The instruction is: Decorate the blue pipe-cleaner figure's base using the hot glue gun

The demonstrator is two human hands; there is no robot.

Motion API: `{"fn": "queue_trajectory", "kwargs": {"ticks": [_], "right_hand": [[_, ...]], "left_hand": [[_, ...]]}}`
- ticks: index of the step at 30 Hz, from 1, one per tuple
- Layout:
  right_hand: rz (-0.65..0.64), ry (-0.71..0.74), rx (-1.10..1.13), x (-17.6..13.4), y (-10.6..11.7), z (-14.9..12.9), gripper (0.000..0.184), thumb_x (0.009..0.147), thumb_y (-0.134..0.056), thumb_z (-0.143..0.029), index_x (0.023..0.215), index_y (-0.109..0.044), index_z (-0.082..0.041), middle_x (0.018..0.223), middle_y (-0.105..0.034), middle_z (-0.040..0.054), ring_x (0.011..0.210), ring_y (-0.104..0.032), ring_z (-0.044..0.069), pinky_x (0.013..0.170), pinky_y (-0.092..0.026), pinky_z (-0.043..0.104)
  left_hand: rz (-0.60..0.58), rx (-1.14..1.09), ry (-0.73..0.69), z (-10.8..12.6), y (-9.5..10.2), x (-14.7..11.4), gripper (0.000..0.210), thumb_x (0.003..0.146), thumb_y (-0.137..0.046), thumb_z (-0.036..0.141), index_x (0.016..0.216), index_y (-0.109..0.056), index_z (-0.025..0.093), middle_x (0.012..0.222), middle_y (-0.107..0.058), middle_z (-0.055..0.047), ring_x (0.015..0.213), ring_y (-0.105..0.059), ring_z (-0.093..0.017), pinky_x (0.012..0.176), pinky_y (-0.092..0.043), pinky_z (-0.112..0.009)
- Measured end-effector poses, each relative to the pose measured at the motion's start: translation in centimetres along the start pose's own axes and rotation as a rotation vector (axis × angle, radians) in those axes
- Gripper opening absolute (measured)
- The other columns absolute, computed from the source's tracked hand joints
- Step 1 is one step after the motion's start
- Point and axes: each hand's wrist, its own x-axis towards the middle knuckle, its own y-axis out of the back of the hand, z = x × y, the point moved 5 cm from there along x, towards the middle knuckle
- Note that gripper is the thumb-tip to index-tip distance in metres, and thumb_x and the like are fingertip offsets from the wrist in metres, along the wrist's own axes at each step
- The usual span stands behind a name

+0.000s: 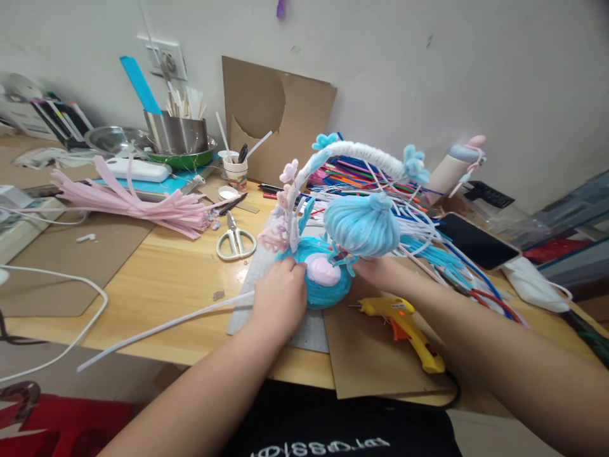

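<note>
Blue basket (328, 298) between 2 bare hands on the worktop (190, 273)

From my remote seat I look down on the fuzzy blue basket near the worktop's front edge, its near side over a grey mat (309, 339). A pale pink oval (323, 269) sits on it, and a white wrapped arch (361, 150) rises over it, bearing 2 blue flowers.

I see my left hand (280, 292) against the basket's left side, its fingers bent and close together. Their tips are hidden, so I cannot tell whether they pinch anything. A white strip (166, 325) runs leftward from beside that hand; I can't see if it is held.

My right hand (373, 270) is at the basket's right, partly behind a pleated blue piece (361, 225); I cannot tell how its fingers stand.

Below my right forearm, a yellow glue gun (394, 308) lies on cardboard (366, 374), its nozzle pointing left. Scissors (233, 232) lie to the basket's left, and farther left I find a bundle of pink strips (137, 203).
</note>
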Motion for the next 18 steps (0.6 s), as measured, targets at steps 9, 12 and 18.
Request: {"fn": "queue_trajectory", "kwargs": {"ticks": [9, 12, 18], "right_hand": [[0.023, -0.028, -0.037, -1.1, 0.9, -2.0, 0.034, 0.079, -0.041, -0.015, 0.107, -0.059, -0.022, 0.110, -0.066, 0.0084, 0.110, -0.058, 0.027, 0.097, -0.042, 0.048], [-0.018, -0.027, -0.023, -1.0, 0.4, -1.8, 0.033, 0.080, -0.041, -0.015, 0.107, -0.060, -0.022, 0.107, -0.068, 0.0080, 0.109, -0.060, 0.027, 0.098, -0.043, 0.048], [-0.026, -0.030, 0.139, -1.1, -0.2, -1.7, 0.036, 0.082, -0.042, -0.020, 0.112, -0.061, -0.022, 0.103, -0.070, 0.0064, 0.103, -0.063, 0.025, 0.097, -0.046, 0.044]], "left_hand": [[-0.006, 0.014, 0.003, 0.1, 0.1, 0.0, 0.022, 0.092, -0.043, 0.022, 0.104, -0.062, 0.023, 0.099, -0.063, -0.004, 0.093, -0.058, -0.023, 0.062, -0.042, -0.032], [-0.012, 0.014, 0.002, 0.1, 0.1, 0.0, 0.023, 0.092, -0.043, 0.022, 0.104, -0.062, 0.023, 0.099, -0.063, -0.005, 0.093, -0.058, -0.022, 0.063, -0.042, -0.031], [-0.023, 0.014, 0.004, 0.2, 0.1, 0.0, 0.023, 0.092, -0.043, 0.022, 0.105, -0.062, 0.023, 0.100, -0.063, -0.005, 0.094, -0.058, -0.022, 0.065, -0.043, -0.031]]}}
